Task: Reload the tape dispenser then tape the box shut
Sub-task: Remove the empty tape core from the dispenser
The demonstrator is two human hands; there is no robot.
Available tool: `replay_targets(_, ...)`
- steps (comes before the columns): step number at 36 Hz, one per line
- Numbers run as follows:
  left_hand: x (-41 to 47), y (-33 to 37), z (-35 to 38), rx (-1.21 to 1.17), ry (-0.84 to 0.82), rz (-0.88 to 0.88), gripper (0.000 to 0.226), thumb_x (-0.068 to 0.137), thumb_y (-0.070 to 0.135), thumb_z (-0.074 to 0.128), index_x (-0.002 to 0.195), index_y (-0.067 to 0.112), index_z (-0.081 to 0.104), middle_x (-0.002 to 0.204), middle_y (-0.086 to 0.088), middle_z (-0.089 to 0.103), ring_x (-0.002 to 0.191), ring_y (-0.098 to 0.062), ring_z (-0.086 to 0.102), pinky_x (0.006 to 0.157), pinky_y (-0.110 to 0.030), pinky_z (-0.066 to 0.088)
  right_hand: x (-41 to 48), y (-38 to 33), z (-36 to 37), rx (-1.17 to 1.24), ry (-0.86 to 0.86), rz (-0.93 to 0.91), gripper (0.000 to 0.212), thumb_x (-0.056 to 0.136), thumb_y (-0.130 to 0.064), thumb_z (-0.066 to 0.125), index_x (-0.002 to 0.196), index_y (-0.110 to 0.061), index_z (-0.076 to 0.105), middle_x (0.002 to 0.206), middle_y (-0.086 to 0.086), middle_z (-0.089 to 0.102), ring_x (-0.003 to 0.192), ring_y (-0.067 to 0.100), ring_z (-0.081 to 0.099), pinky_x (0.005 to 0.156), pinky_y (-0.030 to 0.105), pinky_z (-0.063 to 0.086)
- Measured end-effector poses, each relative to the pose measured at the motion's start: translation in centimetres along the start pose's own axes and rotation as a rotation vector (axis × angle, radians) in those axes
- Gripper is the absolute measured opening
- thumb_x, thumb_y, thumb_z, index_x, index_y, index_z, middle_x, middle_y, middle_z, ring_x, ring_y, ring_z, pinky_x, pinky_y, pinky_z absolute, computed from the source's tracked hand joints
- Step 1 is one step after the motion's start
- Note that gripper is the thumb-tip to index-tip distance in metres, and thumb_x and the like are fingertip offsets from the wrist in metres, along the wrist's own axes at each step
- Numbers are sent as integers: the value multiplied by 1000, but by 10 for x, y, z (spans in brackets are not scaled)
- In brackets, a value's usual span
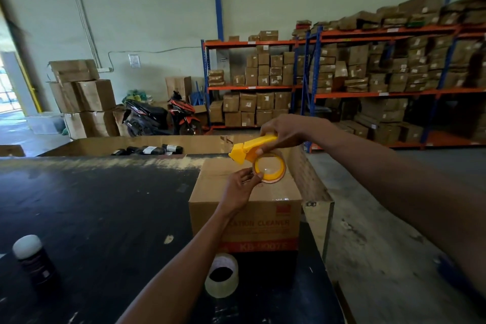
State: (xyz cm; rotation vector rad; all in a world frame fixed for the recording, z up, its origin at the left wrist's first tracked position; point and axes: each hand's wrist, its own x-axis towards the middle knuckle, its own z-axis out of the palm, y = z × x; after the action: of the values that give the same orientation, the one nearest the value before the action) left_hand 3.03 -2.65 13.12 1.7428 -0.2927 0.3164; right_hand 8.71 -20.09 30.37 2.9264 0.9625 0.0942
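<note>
Yellow tape dispenser point(248, 149) with a clear roll point(269, 169) is held above the closed cardboard box point(244, 208) at the table's point(92, 205) right edge

The yellow plastic tape dispenser point(249, 148) looks smooth and slightly glossy, and the clear tape roll point(269, 168) on it shines like film. The brown cardboard box point(263, 208) is matt paperboard with a glossy tape strip on top. The black surface point(92, 205) is worn and scuffed. A second translucent tape roll point(221, 275) looks glossy.
</note>
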Motion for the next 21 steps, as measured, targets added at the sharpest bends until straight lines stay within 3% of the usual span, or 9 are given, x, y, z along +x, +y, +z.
replay_targets(2,-1,-3,-1,-5,-1,-4,31,97,22,69,122,3,70,108,-4,79,100,-10,75,89,-24,58,1,4,-7,44,40,6,97,66,-94,50,131,-24,64,134,1,60,114,24,56,92,40,47)
replay_targets(4,-2,-4,1,1,1,10,30,97,21,68,121,2,71,105,-4,79,98,-9,76,85,-19,57,3,7,-12,88,61,6,102,57,-98,49,119,-21,73,118,-5,66,104,20,60,86,38,51)
replay_targets(8,0,-7,6,-23,0,2,33,96,25,69,121,5,71,106,-4,79,99,-14,76,92,-29,59,8,9,-12,153,88,-4,91,56,-94,57,107,-22,80,96,-12,68,89,13,61,66,26,43)
replay_targets(12,3,-8,10,-44,27,-22,37,94,28,71,124,6,70,108,-6,79,97,-14,77,94,-33,59,11,10,-11,162,93,-26,80,64,-87,62,105,-20,79,98,-8,69,91,13,62,71,27,49)
replay_targets(17,3,-8,15,-91,47,-56,42,93,31,72,126,4,69,108,-8,80,96,-11,77,95,-30,59,15,16,-12,173,84,-12,103,46,-101,54,103,-19,79,99,-4,72,91,17,65,78,38,56)
replay_targets(21,3,-5,19,-114,54,-83,45,93,32,72,127,3,67,107,-8,80,95,-9,77,98,-33,58,18,21,-8,122,108,4,108,46,-103,52,104,-15,78,105,8,74,94,26,67,84,48,58)
